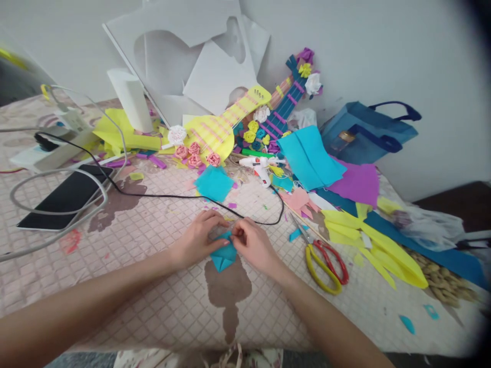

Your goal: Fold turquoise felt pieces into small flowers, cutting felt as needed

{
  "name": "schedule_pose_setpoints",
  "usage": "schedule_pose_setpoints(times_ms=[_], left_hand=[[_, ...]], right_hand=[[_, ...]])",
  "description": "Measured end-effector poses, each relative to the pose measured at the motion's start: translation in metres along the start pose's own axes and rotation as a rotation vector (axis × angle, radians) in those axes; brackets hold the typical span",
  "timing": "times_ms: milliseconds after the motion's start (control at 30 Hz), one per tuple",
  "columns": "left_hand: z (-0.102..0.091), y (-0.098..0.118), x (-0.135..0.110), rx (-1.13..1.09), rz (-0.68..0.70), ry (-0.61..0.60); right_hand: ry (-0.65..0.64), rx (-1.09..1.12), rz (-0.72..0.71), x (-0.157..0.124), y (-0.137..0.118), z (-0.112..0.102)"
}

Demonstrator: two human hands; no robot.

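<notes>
A small folded piece of blue crepe paper (pixel 223 257) is between my two hands, low over the quilted table cover. My left hand (pixel 200 236) grips its left edge with thumb and fingers. At the upper right edge, my right hand (pixel 251 240) pinches the same paper with its fingertips. Beyond my hands lies a blue paper square (pixel 214 183). Scissors (pixel 324 260) with one yellow and one red handle rest to the right of my right hand. A white glue gun (pixel 261 167) lies farther back, its black cord (pixel 172 196) crossing the table behind my hands.
A yellow paper guitar (pixel 215 130) and a blue one (pixel 282 112) with paper flowers lean at the back. Right are blue sheets (pixel 310 156), yellow strips (pixel 383 250) and a blue bag (pixel 364 133). Left are a black tablet-like slab (pixel 65 197), cables and a power strip (pixel 57 148).
</notes>
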State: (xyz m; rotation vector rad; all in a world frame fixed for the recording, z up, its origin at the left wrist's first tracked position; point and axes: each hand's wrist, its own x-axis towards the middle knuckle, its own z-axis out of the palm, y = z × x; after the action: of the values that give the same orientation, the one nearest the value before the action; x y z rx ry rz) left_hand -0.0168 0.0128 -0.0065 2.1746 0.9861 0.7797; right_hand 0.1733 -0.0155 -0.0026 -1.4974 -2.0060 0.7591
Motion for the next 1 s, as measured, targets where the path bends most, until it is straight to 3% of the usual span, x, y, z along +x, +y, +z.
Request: schedule_pose_setpoints(times_ms=[167, 267, 567, 700, 833, 1000], left_hand=[[-0.006, 0.003, -0.002, -0.209, -0.146, -0.008], [-0.008, 0.006, -0.002, -0.294, -0.217, -0.020], [-0.013, 0.011, -0.002, -0.445, -0.245, -0.183], [-0.014, 0.012, -0.003, -0.600, -0.326, -0.183], [-0.015, 0.008, -0.004, -0.624, -0.346, -0.351], [-0.018, 0.001, -0.001, -0.620, -0.431, -0.370]], right_hand=[[0.004, 0.408, 0.125, -0.001, 0.007, -0.006], [-0.015, 0.519, 0.160, -0.005, 0.005, -0.011], [-0.082, 0.651, 0.125, -0.007, -0.003, -0.016], [-0.009, 0.709, 0.182, -0.008, 0.001, -0.014], [0.060, 0.774, 0.243, -0.010, 0.006, -0.016], [0.010, 0.651, 0.199, -0.011, 0.011, -0.020]])
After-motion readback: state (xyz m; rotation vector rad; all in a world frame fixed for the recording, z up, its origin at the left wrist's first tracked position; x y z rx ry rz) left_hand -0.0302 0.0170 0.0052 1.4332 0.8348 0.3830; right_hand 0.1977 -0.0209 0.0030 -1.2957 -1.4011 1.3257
